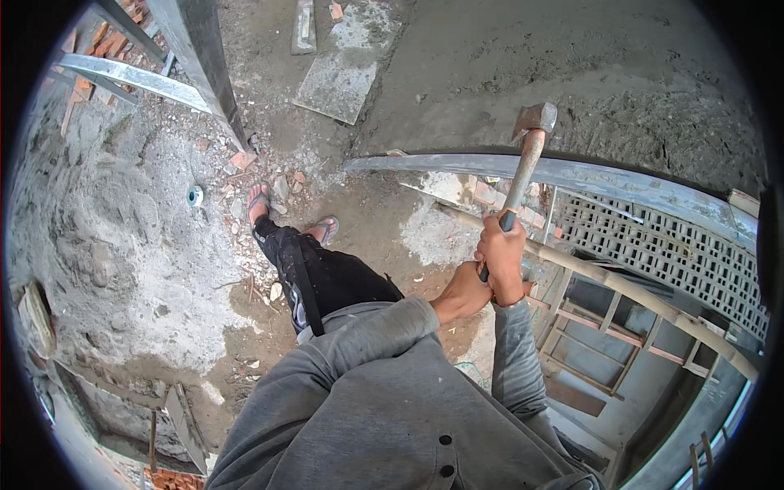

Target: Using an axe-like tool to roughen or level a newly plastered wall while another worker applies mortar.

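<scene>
A long-handled hammer (523, 167) slants up and away from me, its worn, blocky steel head (536, 121) over the edge of a grey cement surface. Its handle is pale, with a black and orange grip at the lower end. My right hand (502, 249) is closed round the grip. Lower down, my left hand (464, 292) is closed at the butt end, against the right wrist; some of its fingers are hidden. Beneath the hammer runs a long metal-grey beam (596, 171) along the cement's near edge. Whether the head touches anything, I cannot tell.
Smooth wet-looking cement (572, 49) spreads beyond the beam. A bamboo pole (629, 290), a perforated block panel (653, 245) and a wooden frame (588, 343) lie to the right. Left stand a steel post (200, 69), brick rubble and a tape roll (194, 196). A trowel (305, 28) lies far off.
</scene>
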### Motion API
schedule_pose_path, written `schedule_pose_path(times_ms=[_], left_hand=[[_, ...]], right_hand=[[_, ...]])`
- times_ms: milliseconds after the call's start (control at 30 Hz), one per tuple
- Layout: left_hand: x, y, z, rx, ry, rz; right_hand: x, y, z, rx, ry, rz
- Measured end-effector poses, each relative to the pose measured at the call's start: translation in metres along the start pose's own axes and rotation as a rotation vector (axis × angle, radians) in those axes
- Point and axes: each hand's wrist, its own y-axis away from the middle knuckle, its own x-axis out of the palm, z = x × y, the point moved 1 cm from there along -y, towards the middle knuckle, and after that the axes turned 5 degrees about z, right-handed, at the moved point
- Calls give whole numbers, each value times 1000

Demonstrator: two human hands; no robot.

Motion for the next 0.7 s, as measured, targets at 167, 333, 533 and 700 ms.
schedule_pose_path(times_ms=[167, 333, 533, 700], left_hand=[[-7, -8, -43, 71, 20, 175], [-13, -13, -1, -137, 57, 165], [5, -10, -48, 60, 118, 96], [-17, -29, -32, 293, -272, 147]], right_hand=[[-2, 43, 51, -460, -41, -59], [-9, -16, -24, -435, 350, -144], [-10, 17, 49, -214, -10, 26], [-6, 21, 20, -730, 104, -120]])
